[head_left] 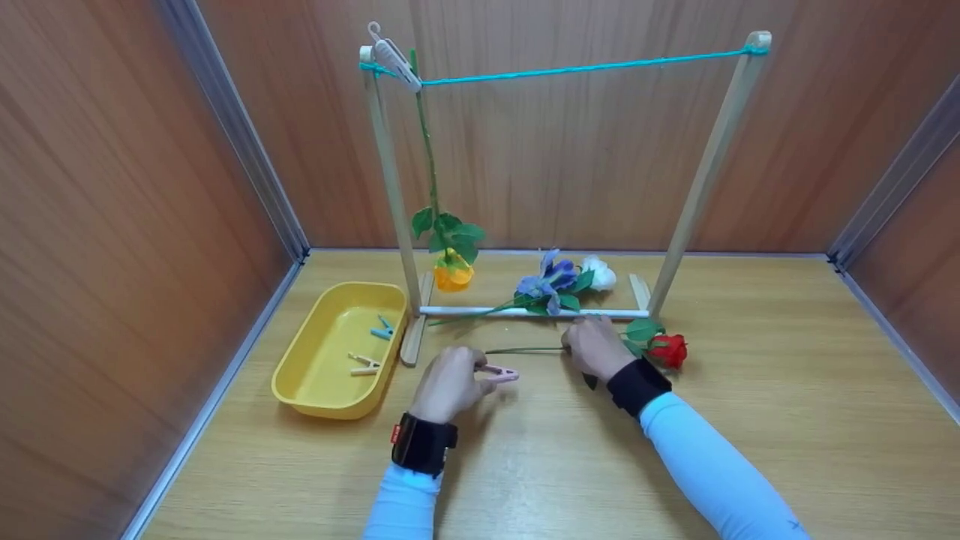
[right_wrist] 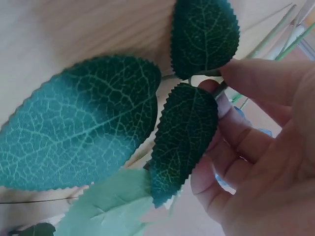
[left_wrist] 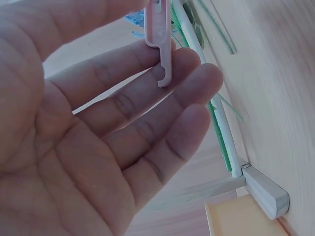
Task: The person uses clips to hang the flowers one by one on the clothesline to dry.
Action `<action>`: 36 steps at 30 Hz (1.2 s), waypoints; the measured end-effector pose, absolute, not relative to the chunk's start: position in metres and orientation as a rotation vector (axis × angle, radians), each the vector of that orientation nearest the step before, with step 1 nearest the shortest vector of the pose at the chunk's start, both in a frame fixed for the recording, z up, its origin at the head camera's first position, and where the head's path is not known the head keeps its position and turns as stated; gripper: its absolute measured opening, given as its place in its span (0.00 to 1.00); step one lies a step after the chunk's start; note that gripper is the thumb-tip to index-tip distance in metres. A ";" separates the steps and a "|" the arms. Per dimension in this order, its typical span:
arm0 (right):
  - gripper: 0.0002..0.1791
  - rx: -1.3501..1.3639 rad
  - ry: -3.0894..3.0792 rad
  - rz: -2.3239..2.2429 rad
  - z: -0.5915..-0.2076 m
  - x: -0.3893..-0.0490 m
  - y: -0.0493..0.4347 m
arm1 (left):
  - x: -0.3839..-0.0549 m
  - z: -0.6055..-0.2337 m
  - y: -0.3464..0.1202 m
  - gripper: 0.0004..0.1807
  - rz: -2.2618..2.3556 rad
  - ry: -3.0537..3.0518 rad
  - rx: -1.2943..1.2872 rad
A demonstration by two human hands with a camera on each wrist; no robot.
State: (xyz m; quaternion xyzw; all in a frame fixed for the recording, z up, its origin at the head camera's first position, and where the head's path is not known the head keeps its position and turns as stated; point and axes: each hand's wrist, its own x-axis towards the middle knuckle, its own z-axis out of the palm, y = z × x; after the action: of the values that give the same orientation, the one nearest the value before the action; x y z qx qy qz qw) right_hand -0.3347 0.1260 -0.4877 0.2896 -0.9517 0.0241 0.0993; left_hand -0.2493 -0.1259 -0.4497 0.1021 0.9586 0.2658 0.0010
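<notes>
My left hand holds a pale pink clothespin between thumb and fingers, above the tabletop. In the left wrist view the clothespin lies across the fingers, its upper part cut off by the frame. My right hand pinches the stem of a red rose near its leaves, the bloom to the right and the stem running left. Green leaves of the rose fill much of the right wrist view. Just behind the right hand lie a blue-violet flower and a white flower.
A teal cord spans two wooden posts. A white clothespin at its left end holds a yellow rose upside down. The yellow tray at left contains a blue clothespin and a beige clothespin.
</notes>
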 end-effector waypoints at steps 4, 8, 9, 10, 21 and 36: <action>0.08 0.841 -2.809 0.056 -0.490 -0.334 0.126 | -0.249 -0.451 -0.126 0.14 0.841 3.012 0.335; 0.08 0.819 -2.831 0.071 -0.492 -0.333 0.124 | -0.250 -0.453 -0.127 0.13 0.845 3.023 0.351; 0.08 0.818 -2.830 0.079 -0.493 -0.333 0.123 | -0.250 -0.453 -0.127 0.13 0.841 3.027 0.353; 0.08 0.820 -2.823 0.090 -0.494 -0.333 0.122 | -0.250 -0.453 -0.127 0.13 0.842 3.028 0.351; 0.04 0.986 -2.629 0.370 -0.506 -0.332 0.119 | -0.249 -0.454 -0.126 0.12 0.817 3.078 0.381; 0.09 1.073 -2.697 0.432 -0.504 -0.331 0.119 | -0.250 -0.455 -0.127 0.14 0.856 3.088 0.350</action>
State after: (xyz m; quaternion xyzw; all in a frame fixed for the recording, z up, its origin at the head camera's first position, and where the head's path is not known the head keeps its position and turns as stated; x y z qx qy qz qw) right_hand -0.3307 0.1191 -0.5036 0.3637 -0.9141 0.1464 0.1035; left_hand -0.2498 -0.1273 -0.4555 0.1083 0.9572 0.2653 -0.0412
